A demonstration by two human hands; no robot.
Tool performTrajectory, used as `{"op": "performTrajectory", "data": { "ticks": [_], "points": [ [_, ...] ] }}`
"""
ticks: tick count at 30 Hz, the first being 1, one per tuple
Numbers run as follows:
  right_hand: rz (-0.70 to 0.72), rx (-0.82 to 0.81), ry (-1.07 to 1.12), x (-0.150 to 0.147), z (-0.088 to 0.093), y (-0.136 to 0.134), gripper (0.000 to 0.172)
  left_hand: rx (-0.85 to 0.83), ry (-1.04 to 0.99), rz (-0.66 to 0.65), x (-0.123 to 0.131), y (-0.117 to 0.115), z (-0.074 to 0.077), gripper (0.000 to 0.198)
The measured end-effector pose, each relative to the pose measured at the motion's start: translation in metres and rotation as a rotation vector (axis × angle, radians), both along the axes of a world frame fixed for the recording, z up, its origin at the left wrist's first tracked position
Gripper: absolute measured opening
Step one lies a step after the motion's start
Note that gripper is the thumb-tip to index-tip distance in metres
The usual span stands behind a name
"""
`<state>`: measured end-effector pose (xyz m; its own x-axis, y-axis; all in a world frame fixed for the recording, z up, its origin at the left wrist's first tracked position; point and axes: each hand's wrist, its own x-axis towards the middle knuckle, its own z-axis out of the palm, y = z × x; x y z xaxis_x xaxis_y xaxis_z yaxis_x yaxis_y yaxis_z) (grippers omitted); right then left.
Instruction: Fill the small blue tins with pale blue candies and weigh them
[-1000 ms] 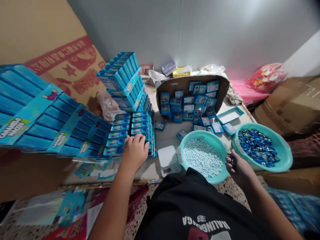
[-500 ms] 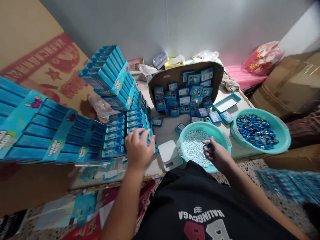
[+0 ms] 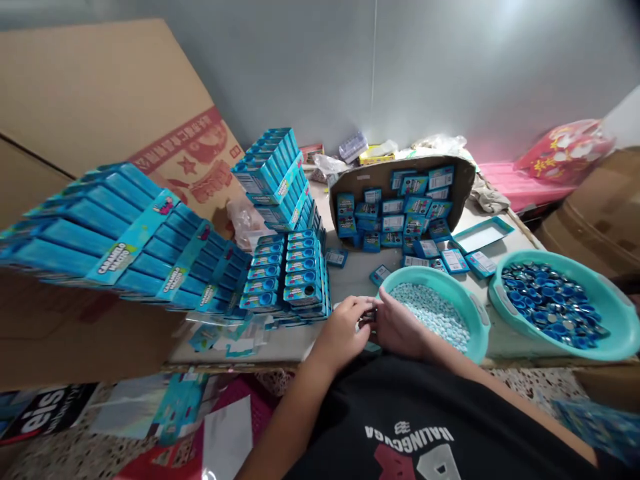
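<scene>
My left hand (image 3: 345, 335) and my right hand (image 3: 400, 328) meet at the near side of the table, fingers curled in toward each other. A small dark, shiny piece shows between them, mostly hidden; it looks like the small round blue cup that was in my right hand. Behind my right hand is a turquoise basin (image 3: 479, 333) of small pale blue and white candies (image 3: 433, 310). To the left of my left hand stand rows of small blue candy boxes (image 3: 303, 277) with round windows. A white scale is largely covered by my hands.
A second turquoise basin (image 3: 607, 297) holds many blue and silver cups (image 3: 553, 303). Small blue packs (image 3: 393, 223) lie in an upright-backed cardboard tray (image 3: 463, 177). Tall blue box stacks (image 3: 277, 180) stand left, beside a large carton (image 3: 115, 87). An open blue tray (image 3: 483, 237) lies behind the basins.
My right hand has left the candy basin and moved left. My left hand has come away from the blue boxes, and both hands now touch. The view has shifted left.
</scene>
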<state>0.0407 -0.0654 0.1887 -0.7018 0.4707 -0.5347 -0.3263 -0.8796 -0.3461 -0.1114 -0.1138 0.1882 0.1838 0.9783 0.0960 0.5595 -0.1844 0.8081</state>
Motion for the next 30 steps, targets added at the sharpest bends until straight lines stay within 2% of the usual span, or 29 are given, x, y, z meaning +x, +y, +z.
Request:
{"op": "performTrajectory", "data": {
  "ticks": [3,9,14,18,21,23,26,28,30],
  "points": [
    [0.046,0.000,-0.028,-0.005,-0.003,-0.002,0.045,-0.076,-0.057,0.044,-0.001,-0.006,0.002,0.028],
    [0.136,0.055,-0.121,-0.017,-0.004,-0.003,0.044,-0.162,-0.026,0.100,0.001,-0.010,0.007,0.024],
    [0.164,0.096,-0.206,-0.026,-0.016,-0.009,0.045,-0.250,-0.010,0.172,-0.002,-0.011,0.005,0.014],
    [0.138,0.145,-0.284,-0.027,-0.021,-0.011,0.036,-0.219,0.013,0.202,-0.002,-0.011,0.005,0.020],
    [0.064,0.173,-0.303,-0.027,-0.017,-0.007,0.025,-0.147,0.076,0.306,-0.003,-0.009,0.009,0.023],
    [-0.004,0.172,-0.313,-0.024,-0.013,-0.002,0.020,-0.113,0.120,0.402,-0.011,-0.008,0.016,0.026],
    [-0.094,0.151,-0.324,-0.014,-0.008,0.009,0.016,-0.128,0.201,0.532,-0.041,-0.003,0.030,0.023],
    [-0.145,0.136,-0.332,-0.002,-0.007,0.015,0.014,-0.191,0.269,0.571,-0.066,0.004,0.040,0.017],
    [-0.194,0.127,-0.347,0.012,-0.007,0.021,0.013,-0.274,0.346,0.556,-0.090,0.014,0.047,0.012]
  ]
}}
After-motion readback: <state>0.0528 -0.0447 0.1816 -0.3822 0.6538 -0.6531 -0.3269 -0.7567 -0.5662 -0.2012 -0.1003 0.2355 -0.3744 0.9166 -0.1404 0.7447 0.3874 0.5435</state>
